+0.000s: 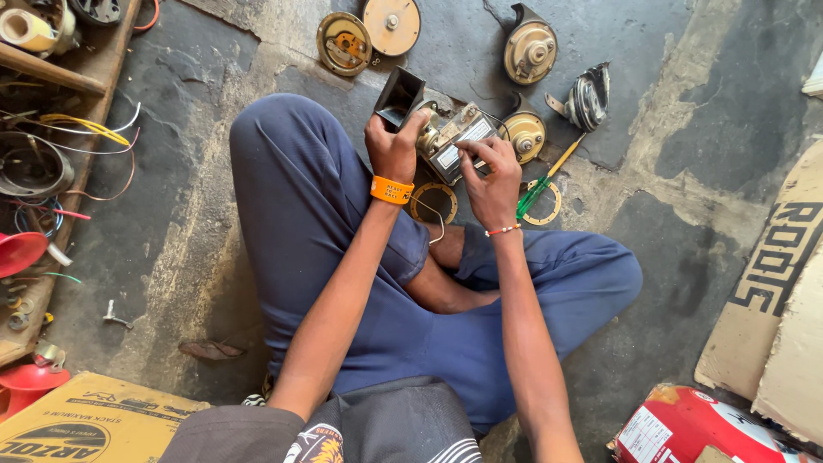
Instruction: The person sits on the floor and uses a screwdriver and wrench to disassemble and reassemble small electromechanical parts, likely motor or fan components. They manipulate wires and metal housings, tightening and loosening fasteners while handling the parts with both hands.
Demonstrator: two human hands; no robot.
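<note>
Blue trousers cover the crossed legs (343, 257) of a person seated on the stained concrete floor (171, 240), with a wooden shelf (94, 77) of loose wires at the far left. Above the knees, the left hand (392, 150), an orange wristband (392, 189) on its wrist, is closed around a black-mouthed vehicle horn (407, 99), thumb pressed near its brass fitting. The right hand (493, 176) pinches with curled fingers at the labelled metal body (459, 141) joined to it. The work looks midway: this unit is held half-assembled, while round horn discs (369, 34), two further horns (530, 51), a ring gasket (433, 204) and a green-handled screwdriver (536, 193) lie spread on the floor beyond. Both forearms reach forward, elbows bent, wrists close together.
</note>
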